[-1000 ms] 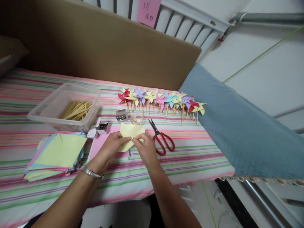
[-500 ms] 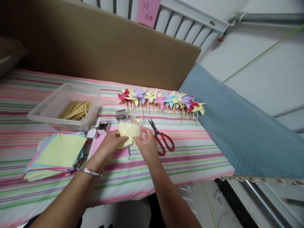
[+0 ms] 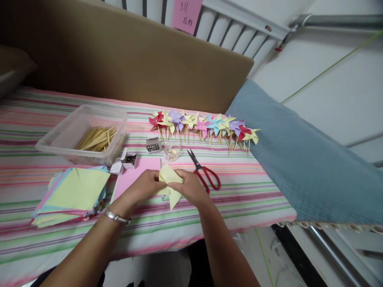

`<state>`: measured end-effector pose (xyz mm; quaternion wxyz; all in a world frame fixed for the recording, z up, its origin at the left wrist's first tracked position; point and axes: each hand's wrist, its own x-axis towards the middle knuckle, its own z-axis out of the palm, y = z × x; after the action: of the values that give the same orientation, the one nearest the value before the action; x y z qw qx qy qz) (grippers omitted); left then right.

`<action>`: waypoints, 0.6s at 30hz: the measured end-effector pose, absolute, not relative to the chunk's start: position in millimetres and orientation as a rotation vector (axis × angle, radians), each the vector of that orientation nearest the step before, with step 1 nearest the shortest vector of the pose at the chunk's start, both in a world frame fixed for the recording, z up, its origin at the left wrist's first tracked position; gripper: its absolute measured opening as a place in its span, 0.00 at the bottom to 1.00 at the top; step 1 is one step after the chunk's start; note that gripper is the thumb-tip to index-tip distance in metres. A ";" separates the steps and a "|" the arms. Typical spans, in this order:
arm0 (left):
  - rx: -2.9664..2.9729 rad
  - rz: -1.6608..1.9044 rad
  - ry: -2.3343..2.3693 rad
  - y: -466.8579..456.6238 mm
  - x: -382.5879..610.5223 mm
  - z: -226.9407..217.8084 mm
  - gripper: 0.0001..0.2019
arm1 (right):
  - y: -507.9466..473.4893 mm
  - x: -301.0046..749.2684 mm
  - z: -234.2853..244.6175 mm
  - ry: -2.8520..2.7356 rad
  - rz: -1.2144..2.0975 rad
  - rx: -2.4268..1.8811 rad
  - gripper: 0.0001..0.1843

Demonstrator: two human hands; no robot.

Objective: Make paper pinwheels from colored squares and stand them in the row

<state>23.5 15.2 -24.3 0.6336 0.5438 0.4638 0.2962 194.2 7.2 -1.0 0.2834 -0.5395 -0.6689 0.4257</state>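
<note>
A pale yellow paper pinwheel, partly folded, is held between both hands above the table. My left hand pinches its left side, with the thumb near the centre. On the other side my right hand grips the paper, its thumb pressed near the middle and fingers behind. One pointed blade hangs down below the thumbs. Beneath and left of the hands lies a pink paper sheet. Red-handled scissors rest just beyond my right hand, blades pointing away.
Finished pinwheels on sticks stand along the back. A clear plastic bin holds wooden sticks. Small boxes of metal pins and a round clear cup sit mid-table. Coloured paper squares are stacked at left.
Both hands have shifted a little right and nearer with the yellow paper. The paper has turned and folded further; a pointed blade now hangs below the thumbs.
</note>
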 end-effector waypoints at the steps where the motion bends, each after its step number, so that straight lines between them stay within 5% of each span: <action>1: 1.251 0.678 1.053 15.1 23.6 -24.0 0.06 | 7.4 194.9 0.0 -1.789 1.169 -1.452 0.08; 18: 1.136 0.920 1.079 17.5 28.0 -26.4 0.10 | 8.9 191.3 -0.7 -1.606 1.246 -1.600 0.09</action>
<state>28.0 17.5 -26.4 0.6150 0.4931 0.4682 0.3994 191.3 8.9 -0.7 0.2736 -0.5949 -0.5971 0.4634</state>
